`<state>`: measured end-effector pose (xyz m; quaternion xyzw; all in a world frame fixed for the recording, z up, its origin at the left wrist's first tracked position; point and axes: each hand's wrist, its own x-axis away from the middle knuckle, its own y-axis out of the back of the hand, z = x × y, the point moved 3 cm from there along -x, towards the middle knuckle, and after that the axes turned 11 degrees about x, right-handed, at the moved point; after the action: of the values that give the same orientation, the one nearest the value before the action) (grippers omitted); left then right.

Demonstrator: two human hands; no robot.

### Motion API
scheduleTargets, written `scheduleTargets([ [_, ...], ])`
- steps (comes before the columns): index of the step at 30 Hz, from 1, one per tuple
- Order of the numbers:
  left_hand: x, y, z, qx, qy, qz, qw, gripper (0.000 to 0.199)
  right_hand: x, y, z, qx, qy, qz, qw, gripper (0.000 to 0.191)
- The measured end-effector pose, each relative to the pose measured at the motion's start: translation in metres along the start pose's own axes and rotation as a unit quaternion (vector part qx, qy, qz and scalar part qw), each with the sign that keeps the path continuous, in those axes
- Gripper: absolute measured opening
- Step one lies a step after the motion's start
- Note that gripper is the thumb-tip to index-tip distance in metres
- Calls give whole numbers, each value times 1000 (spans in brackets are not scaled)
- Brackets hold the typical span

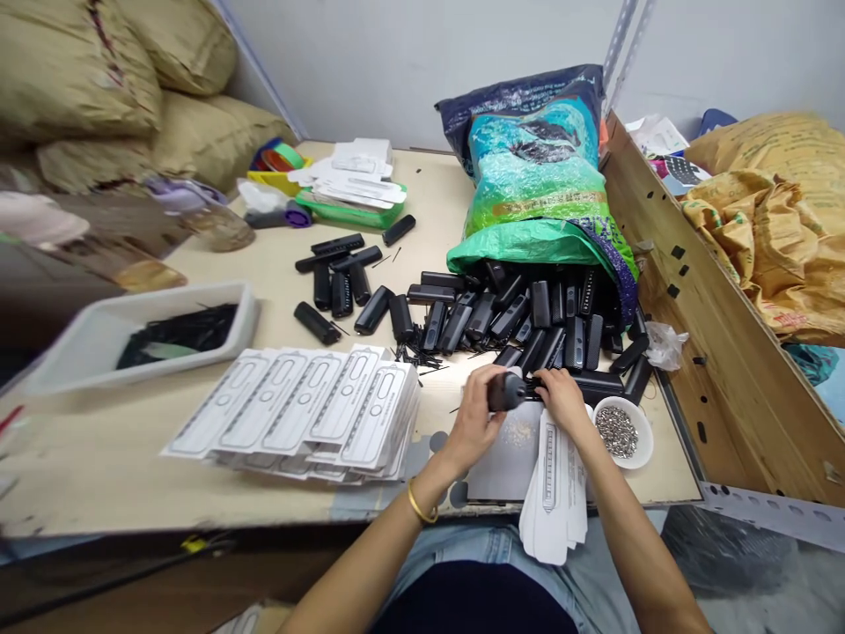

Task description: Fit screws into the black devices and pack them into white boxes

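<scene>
My left hand [472, 423] is wrapped round a black plastic case [507, 391], which I see nearly end-on, just above the table. To its right is my right hand [561, 398], its fingers bent together at the front of a heap of black plastic cases [481, 313]. Whatever is between those fingertips is too small to make out. Below the right hand lies a fanned stack of white printed cards [549, 493], jutting over the table's front edge. A white bowl of small metal parts [620, 431] stands beside the right wrist.
Stacked white printed cards [290, 409] cover the left middle. A white bin [66, 352] holds thin black strips. The heap spills from a large colourful bag [541, 176]. A green tray [349, 211] holds white cards at the back. A wooden board [726, 343] borders the right side.
</scene>
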<state>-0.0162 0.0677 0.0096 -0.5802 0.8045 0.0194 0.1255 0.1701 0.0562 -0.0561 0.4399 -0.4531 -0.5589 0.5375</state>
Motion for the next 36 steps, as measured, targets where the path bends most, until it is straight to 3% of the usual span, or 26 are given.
scheduleTargets([
  [3,-5,-8,16,-115,-55,72,989,50,-10,-7,0,75,34,46,996,17],
  [6,-17,-10,28,-153,-41,91,983,60,-14,-6,5,77,58,50,994,16],
  [10,-29,-6,9,-126,-27,154,980,81,-12,3,-1,31,43,28,998,15],
  [12,-27,-4,-8,-122,-27,143,982,81,-5,15,-10,-65,12,-14,998,14],
  [14,-21,-4,-18,-127,-13,87,988,80,6,36,-20,-151,-21,-76,985,14],
  [16,-13,-7,-16,-142,17,47,989,79,21,66,-26,-158,-39,-143,976,14],
  [18,-4,-13,-6,-172,37,48,983,76,35,99,-22,-90,-13,-194,977,14],
  [21,5,-24,5,-244,-1,68,967,74,46,134,3,126,87,-162,975,16],
  [23,9,-32,5,-285,-43,81,954,76,45,141,23,224,131,-131,957,18],
  [25,12,-38,3,-300,-65,95,947,76,40,139,41,247,169,-115,947,18],
  [28,14,-40,0,-252,-54,101,961,73,35,132,52,145,198,-137,960,12],
  [30,15,-36,1,-189,-15,79,979,71,35,128,44,21,149,-178,972,7],
  [31,16,-33,3,-157,8,64,986,69,36,125,37,-43,107,-190,975,14],
  [34,20,-32,12,-81,43,44,995,52,39,102,23,-227,5,-118,967,27],
  [36,24,-38,16,-57,34,67,996,35,39,80,25,-338,-34,-58,939,25],
])
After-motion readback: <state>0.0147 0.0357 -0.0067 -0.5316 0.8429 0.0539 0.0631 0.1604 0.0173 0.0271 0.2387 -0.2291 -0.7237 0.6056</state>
